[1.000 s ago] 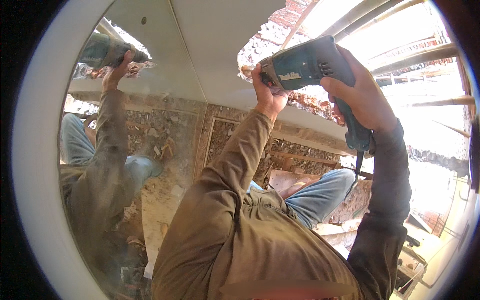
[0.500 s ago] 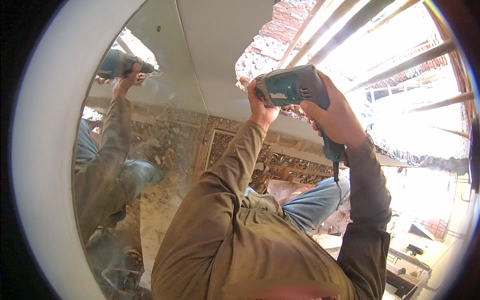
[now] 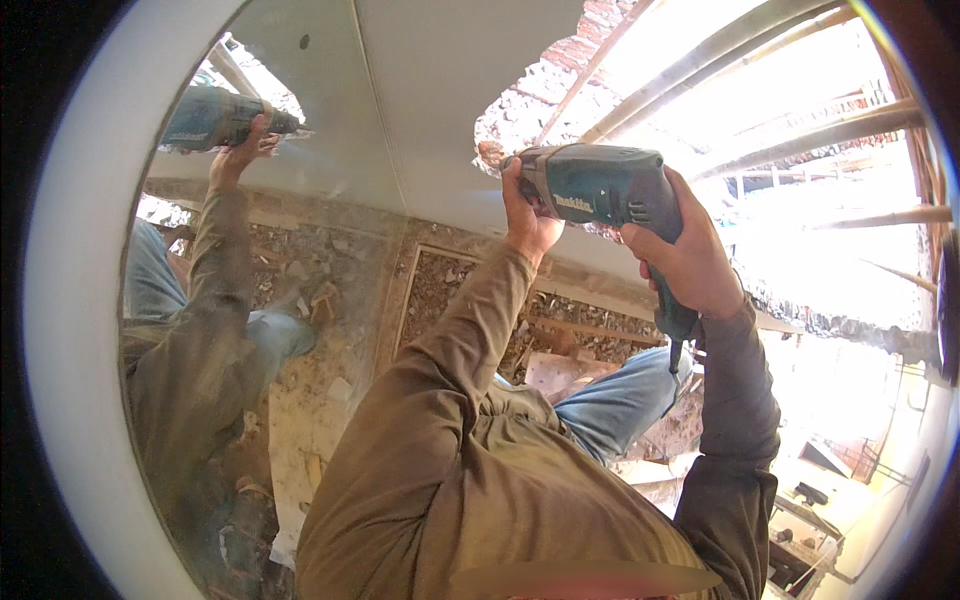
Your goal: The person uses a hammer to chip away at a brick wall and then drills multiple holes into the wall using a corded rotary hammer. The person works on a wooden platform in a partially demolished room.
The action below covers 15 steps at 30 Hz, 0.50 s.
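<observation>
A teal and dark power drill (image 3: 600,190), possibly a hammer drill, is held up level, its front end pointing left at the broken edge of the wall opening (image 3: 497,140). My left hand (image 3: 530,220) wraps its front part from below, close to the chipped masonry. My right hand (image 3: 690,255) is closed round the rear handle, with the cord hanging below it. The bit's tip is hidden, so I cannot tell whether it touches the masonry. A reflective pane (image 3: 330,180) on the left mirrors the drill and my arm.
Bamboo poles (image 3: 850,125) cross outside the bright opening at the upper right. Rubble (image 3: 435,290) and boards lie below, behind my arms. My blue-trousered leg (image 3: 625,400) is bent under the drill. A ledge with small items (image 3: 800,545) stands at the lower right.
The drill and both hands sit slightly further right and lower in the picture. The surroundings have also shifted a little, as the view moved. Both hands keep their hold.
</observation>
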Each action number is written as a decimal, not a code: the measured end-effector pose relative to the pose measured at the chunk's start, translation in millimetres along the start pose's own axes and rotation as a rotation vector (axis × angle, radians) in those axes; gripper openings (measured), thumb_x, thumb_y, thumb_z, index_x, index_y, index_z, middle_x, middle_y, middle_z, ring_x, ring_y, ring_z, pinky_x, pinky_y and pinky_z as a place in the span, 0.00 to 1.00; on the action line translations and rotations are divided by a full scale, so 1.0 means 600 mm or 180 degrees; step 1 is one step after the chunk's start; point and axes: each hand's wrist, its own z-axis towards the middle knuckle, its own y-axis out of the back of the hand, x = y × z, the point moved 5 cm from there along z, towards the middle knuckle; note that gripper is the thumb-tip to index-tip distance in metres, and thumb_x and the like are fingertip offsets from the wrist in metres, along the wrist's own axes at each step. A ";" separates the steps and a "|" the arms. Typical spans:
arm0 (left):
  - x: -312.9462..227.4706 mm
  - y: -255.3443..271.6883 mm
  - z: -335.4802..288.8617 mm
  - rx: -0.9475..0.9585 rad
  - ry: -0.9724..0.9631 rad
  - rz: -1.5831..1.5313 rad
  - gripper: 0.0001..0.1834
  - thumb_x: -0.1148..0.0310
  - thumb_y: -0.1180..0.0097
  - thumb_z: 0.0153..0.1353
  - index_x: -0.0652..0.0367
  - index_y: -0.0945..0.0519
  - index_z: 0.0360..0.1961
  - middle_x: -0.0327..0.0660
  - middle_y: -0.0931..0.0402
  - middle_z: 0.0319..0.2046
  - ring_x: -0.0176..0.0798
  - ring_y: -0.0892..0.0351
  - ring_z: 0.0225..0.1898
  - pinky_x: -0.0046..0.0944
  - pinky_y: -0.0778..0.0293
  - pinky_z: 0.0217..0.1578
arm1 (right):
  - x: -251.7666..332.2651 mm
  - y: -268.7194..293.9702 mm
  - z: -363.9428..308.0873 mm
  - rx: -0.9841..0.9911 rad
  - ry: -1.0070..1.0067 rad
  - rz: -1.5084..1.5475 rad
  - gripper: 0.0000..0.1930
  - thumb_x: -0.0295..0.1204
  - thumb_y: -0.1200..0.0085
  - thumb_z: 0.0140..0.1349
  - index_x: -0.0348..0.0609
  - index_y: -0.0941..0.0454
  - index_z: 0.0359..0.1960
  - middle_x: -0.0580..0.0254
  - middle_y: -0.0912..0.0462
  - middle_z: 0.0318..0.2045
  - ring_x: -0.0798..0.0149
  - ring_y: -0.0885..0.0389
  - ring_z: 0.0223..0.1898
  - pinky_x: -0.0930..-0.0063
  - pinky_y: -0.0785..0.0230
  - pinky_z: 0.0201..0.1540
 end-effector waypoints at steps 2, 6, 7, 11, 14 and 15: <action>0.000 0.005 0.002 -0.0156 0.0041 -0.0001 0.27 0.42 0.40 0.64 0.50 0.17 0.55 0.35 0.16 0.54 0.40 0.18 0.58 0.49 0.24 0.63 | -0.012 -0.001 0.003 0.0009 -0.0095 0.0100 0.38 0.28 0.37 0.63 0.38 0.40 0.74 0.61 0.19 0.35 0.73 0.23 0.24 0.76 0.28 0.24; -0.013 0.000 0.000 0.0050 0.0182 -0.0052 0.30 0.40 0.43 0.65 0.50 0.18 0.58 0.37 0.17 0.57 0.42 0.19 0.60 0.51 0.26 0.64 | -0.021 -0.015 0.015 0.0017 0.0315 -0.0314 0.39 0.29 0.36 0.64 0.37 0.41 0.74 0.57 0.19 0.40 0.72 0.22 0.25 0.74 0.25 0.26; -0.017 0.002 -0.003 0.0026 0.0206 0.0008 0.31 0.39 0.44 0.65 0.50 0.18 0.59 0.37 0.17 0.58 0.43 0.20 0.61 0.52 0.26 0.64 | -0.023 -0.020 0.018 0.0012 0.0405 -0.0418 0.39 0.29 0.36 0.64 0.36 0.42 0.74 0.55 0.19 0.41 0.72 0.21 0.26 0.73 0.25 0.27; -0.025 0.017 -0.007 -0.0194 0.0335 0.0019 0.37 0.33 0.47 0.66 0.49 0.21 0.64 0.40 0.21 0.63 0.46 0.24 0.65 0.56 0.31 0.66 | -0.039 -0.040 0.024 -0.0049 0.0487 -0.0394 0.42 0.31 0.35 0.64 0.34 0.44 0.76 0.48 0.20 0.49 0.70 0.19 0.29 0.72 0.22 0.30; -0.021 0.030 -0.007 -0.0221 0.0303 0.0152 0.41 0.29 0.49 0.65 0.48 0.22 0.66 0.41 0.22 0.64 0.47 0.26 0.67 0.59 0.34 0.68 | -0.056 -0.049 0.020 -0.0089 0.0451 -0.0230 0.42 0.32 0.34 0.64 0.34 0.44 0.76 0.46 0.20 0.51 0.68 0.18 0.30 0.71 0.22 0.31; -0.021 0.029 -0.008 -0.0006 0.0244 0.0292 0.42 0.27 0.50 0.65 0.48 0.22 0.66 0.42 0.22 0.65 0.47 0.27 0.68 0.60 0.36 0.69 | -0.063 -0.053 0.016 -0.0114 0.0434 -0.0233 0.42 0.32 0.35 0.64 0.34 0.44 0.76 0.45 0.20 0.52 0.66 0.17 0.32 0.70 0.21 0.32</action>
